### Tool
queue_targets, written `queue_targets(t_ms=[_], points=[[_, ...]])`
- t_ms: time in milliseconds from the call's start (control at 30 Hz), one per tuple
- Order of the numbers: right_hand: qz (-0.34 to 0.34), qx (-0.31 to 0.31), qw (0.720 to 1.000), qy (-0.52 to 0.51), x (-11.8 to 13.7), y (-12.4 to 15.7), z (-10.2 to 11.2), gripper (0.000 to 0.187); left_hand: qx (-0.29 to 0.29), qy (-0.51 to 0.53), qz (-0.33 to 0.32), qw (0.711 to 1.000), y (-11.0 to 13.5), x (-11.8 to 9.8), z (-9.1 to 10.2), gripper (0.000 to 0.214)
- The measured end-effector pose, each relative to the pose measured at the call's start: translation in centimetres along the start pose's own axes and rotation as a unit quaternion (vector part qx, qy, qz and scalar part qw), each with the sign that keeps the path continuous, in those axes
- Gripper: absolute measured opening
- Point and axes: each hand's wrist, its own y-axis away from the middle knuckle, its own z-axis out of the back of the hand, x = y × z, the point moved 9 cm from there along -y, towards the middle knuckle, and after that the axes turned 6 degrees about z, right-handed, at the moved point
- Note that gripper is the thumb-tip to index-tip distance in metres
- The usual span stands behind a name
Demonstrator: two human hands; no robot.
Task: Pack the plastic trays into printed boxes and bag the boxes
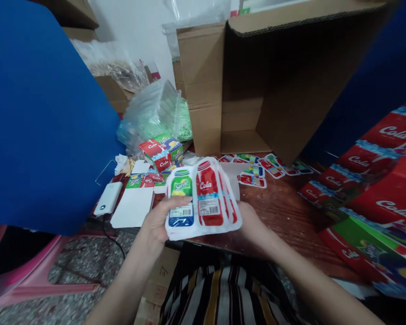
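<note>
A stack of flat bottle-shaped sachets, with green-and-blue Sprite and red Cola prints, is up in front of me over the table edge. My left hand grips its left side, thumb across the front of the Sprite print. At the right edge, my right hand supports the stack from behind, its fingers hidden. The red sachets on the right are slightly fanned. More loose sachets lie on the wooden table behind. Beyond my left hand are a printed Cola and Sprite box and a flattened carton.
A large open cardboard box stands at the back. Printed Cola cartons are stacked at the right. Clear plastic trays lie back left, near a white power bank with a cable. Below left is a pink stool; blue panels flank the table.
</note>
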Motion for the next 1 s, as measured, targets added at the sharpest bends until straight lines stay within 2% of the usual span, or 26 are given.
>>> queue_targets(t_ms=[67,100,133,200,233,267,300,367,467,567,700,867,1000], points=[[-0.009,-0.074,0.982,-0.171,-1.5,-0.3,2.4,0.028,0.033,-0.015,0.026,0.999,-1.4,1.0,-1.7,0.04],[-0.022,-0.099,0.956,-0.275,-2.4,-0.6,3.2,0.038,0.047,-0.026,0.035,0.998,-2.2,1.3,-2.4,0.04],[-0.04,-0.108,0.914,-0.388,-3.1,-1.0,3.6,0.05,0.058,-0.039,0.042,0.997,-3.1,1.6,-3.0,0.041],[-0.07,-0.074,0.823,-0.559,-3.4,-1.8,3.5,0.068,0.07,-0.063,0.04,0.995,-4.8,1.6,-3.9,0.043],[-0.073,-0.055,0.79,-0.606,-3.1,-2.1,3.5,0.072,0.068,-0.074,0.03,0.994,-5.6,1.4,-4.1,0.044],[-0.068,-0.047,0.77,-0.633,-2.7,-2.4,3.8,0.071,0.062,-0.084,0.015,0.994,-6.4,0.9,-4.2,0.044],[-0.057,-0.049,0.762,-0.643,-2.5,-2.8,4.3,0.065,0.053,-0.092,0.001,0.994,-7.1,0.5,-4.3,0.044],[-0.038,-0.072,0.773,-0.63,-2.4,-3.5,5.3,0.051,0.035,-0.111,-0.013,0.993,-8.3,-0.3,-4.4,0.042],[-0.03,-0.086,0.807,-0.584,-2.8,-4.9,6.0,0.046,0.03,-0.131,-0.005,0.991,-9.8,-0.9,-4.9,0.04],[-0.048,-0.091,0.833,-0.544,-3.8,-6.5,5.8,0.035,0.03,-0.138,0.014,0.99,-11.1,-1.0,-5.3,0.039],[-0.062,-0.063,0.873,-0.479,-4.3,-8.2,5.2,0.023,0.017,-0.151,0.047,0.987,-12.0,-0.6,-5.1,0.037],[-0.064,-0.041,0.907,-0.414,-4.3,-9.0,5.0,0.022,-0.018,-0.166,0.055,0.984,-12.7,-0.3,-4.8,0.037],[-0.091,-0.054,0.94,-0.324,-5.6,-9.2,5.0,0.029,-0.07,-0.179,0.019,0.981,-13.6,0.0,-4.5,0.04]])
